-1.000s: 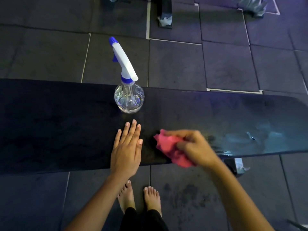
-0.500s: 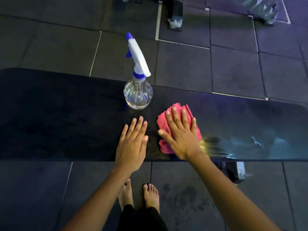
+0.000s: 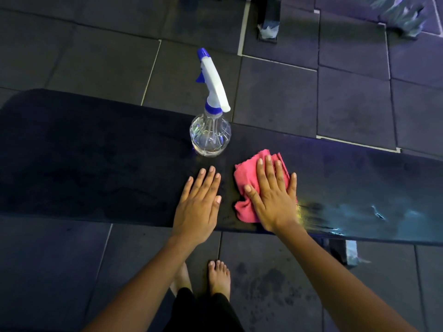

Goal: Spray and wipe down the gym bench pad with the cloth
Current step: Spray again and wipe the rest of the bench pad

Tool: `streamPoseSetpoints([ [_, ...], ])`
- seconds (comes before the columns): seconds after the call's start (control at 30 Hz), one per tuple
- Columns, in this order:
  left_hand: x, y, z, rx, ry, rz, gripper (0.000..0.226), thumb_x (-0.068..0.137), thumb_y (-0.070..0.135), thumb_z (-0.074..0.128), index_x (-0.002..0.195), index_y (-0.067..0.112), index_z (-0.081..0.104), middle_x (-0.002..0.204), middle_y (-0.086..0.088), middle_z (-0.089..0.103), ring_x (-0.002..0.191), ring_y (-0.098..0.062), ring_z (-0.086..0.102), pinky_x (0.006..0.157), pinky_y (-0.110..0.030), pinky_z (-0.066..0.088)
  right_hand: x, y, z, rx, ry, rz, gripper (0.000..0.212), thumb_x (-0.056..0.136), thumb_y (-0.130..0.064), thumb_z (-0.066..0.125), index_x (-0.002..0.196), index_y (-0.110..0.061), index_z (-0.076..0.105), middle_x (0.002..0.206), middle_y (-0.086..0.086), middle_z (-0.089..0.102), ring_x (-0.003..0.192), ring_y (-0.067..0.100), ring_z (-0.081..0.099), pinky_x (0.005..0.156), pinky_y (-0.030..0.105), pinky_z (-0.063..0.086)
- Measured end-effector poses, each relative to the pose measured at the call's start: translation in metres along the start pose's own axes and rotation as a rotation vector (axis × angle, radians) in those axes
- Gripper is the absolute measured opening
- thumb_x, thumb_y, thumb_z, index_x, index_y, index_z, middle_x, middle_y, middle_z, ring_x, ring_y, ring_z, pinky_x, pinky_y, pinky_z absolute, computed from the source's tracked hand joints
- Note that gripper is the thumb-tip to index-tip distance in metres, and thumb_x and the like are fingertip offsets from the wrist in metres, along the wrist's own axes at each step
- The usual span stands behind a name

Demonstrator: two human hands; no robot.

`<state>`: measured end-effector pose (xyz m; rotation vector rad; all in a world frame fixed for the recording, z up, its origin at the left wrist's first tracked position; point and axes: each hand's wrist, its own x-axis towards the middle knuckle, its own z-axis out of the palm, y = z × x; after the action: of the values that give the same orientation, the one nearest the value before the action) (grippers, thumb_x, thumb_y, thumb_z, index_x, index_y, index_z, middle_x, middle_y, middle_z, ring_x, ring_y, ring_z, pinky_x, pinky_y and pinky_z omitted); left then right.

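The dark gym bench pad [image 3: 96, 164] runs across the view from left to right. A pink cloth [image 3: 247, 173] lies on it near the front edge, and my right hand [image 3: 273, 197] presses flat on top of the cloth with its fingers spread. Just left of the cloth, my left hand [image 3: 199, 207] rests flat on the bare pad and holds nothing. A clear spray bottle [image 3: 210, 137] with a white and blue trigger head stands upright on the pad beyond my left hand. The pad to the right of the cloth shines wet.
Dark rubber floor tiles [image 3: 275, 97] surround the bench. A bench leg [image 3: 345, 252] shows under the pad at the right. Other equipment feet [image 3: 268, 22] stand at the far edge. My bare feet [image 3: 218, 276] are on the floor close to the bench.
My right hand went from bunching the cloth at the front edge to pressing it flat on the pad, a little farther in. The left hand stayed put.
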<state>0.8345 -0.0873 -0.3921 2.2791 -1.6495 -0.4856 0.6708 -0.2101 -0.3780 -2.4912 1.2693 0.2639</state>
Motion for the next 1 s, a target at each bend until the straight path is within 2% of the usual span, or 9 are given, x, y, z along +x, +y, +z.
streamPoseSetpoints([
  [0.1,0.002,-0.002,-0.006,-0.044,-0.033,0.007,0.053,0.100,0.034,0.028,0.150,0.017,0.026,0.159,0.003,0.013,0.148,-0.012,0.005,0.121,-0.039,0.007,0.003,-0.013,-0.015,0.130,0.060,0.007,0.067,0.099,-0.059,0.018,0.154,-0.023,0.006,0.163,-0.001,-0.006,0.149,0.016,-0.015,0.119,0.051,-0.013],
  [0.2,0.000,-0.009,-0.017,-0.014,-0.041,-0.031,0.053,0.098,0.037,0.034,0.147,0.020,0.033,0.159,0.003,0.018,0.148,-0.012,0.007,0.120,-0.050,0.009,0.013,-0.042,-0.042,0.437,0.251,-0.030,0.047,0.100,-0.037,0.048,0.141,-0.014,0.048,0.156,0.007,0.032,0.148,0.021,0.021,0.121,0.037,0.011],
  [0.37,-0.010,-0.041,-0.034,0.058,-0.071,-0.163,0.054,0.099,0.042,0.032,0.150,0.028,0.023,0.162,0.006,0.006,0.149,-0.015,-0.003,0.116,-0.056,0.001,0.053,-0.094,-0.079,0.849,0.334,-0.118,0.073,0.085,-0.017,0.073,0.147,-0.012,0.036,0.149,0.006,0.045,0.140,0.017,0.038,0.112,0.026,0.033],
  [0.47,-0.018,-0.061,-0.042,0.074,-0.081,-0.207,0.052,0.100,0.044,0.028,0.150,0.036,0.018,0.162,0.009,0.000,0.148,-0.015,-0.007,0.116,-0.055,-0.002,0.073,-0.109,-0.090,1.003,0.431,-0.179,0.052,0.079,-0.009,0.078,0.126,-0.005,0.057,0.114,-0.004,0.066,0.105,0.001,0.063,0.089,0.018,0.050],
  [0.6,-0.026,-0.079,-0.049,0.056,-0.073,-0.240,0.052,0.099,0.044,0.028,0.150,0.038,0.017,0.161,0.012,-0.001,0.148,-0.014,-0.009,0.116,-0.052,-0.005,0.079,-0.111,-0.091,0.935,0.486,-0.191,0.035,0.069,-0.020,0.087,0.093,-0.020,0.061,0.085,-0.014,0.066,0.076,-0.001,0.062,0.069,0.020,0.052],
  [0.7,-0.030,-0.087,-0.052,0.058,-0.071,-0.231,0.052,0.100,0.044,0.027,0.150,0.037,0.016,0.161,0.012,-0.001,0.148,-0.012,-0.009,0.117,-0.051,-0.005,0.081,-0.119,-0.088,0.912,0.465,-0.214,0.063,0.061,-0.019,0.087,0.106,-0.021,0.043,0.089,-0.001,0.056,0.074,0.011,0.058,0.067,0.029,0.051],
  [0.8,-0.031,-0.091,-0.052,0.062,-0.071,-0.217,0.052,0.100,0.045,0.025,0.150,0.036,0.016,0.161,0.012,-0.001,0.148,-0.013,-0.008,0.118,-0.051,-0.003,0.091,-0.126,-0.084,0.800,0.525,-0.235,0.086,0.059,-0.015,0.075,0.133,-0.024,0.032,0.111,0.000,0.039,0.095,0.013,0.040,0.087,0.012,0.038],
  [0.9,-0.029,-0.093,-0.053,0.065,-0.076,-0.211,0.052,0.100,0.046,0.024,0.151,0.035,0.016,0.161,0.011,-0.002,0.148,-0.013,-0.009,0.119,-0.052,-0.001,0.103,-0.127,-0.087,0.924,0.570,-0.171,0.073,0.061,-0.004,0.065,0.131,-0.012,0.045,0.118,0.003,0.045,0.104,0.002,0.046,0.097,0.020,0.039],
  [1.0,-0.029,-0.099,-0.054,0.057,-0.083,-0.213,0.053,0.100,0.047,0.022,0.151,0.035,0.015,0.161,0.010,-0.004,0.148,-0.013,-0.011,0.119,-0.052,-0.002,0.109,-0.131,-0.096,1.078,0.605,-0.094,0.055,0.061,0.010,0.058,0.113,-0.007,0.056,0.099,-0.008,0.059,0.084,0.009,0.057,0.072,0.033,0.051],
])
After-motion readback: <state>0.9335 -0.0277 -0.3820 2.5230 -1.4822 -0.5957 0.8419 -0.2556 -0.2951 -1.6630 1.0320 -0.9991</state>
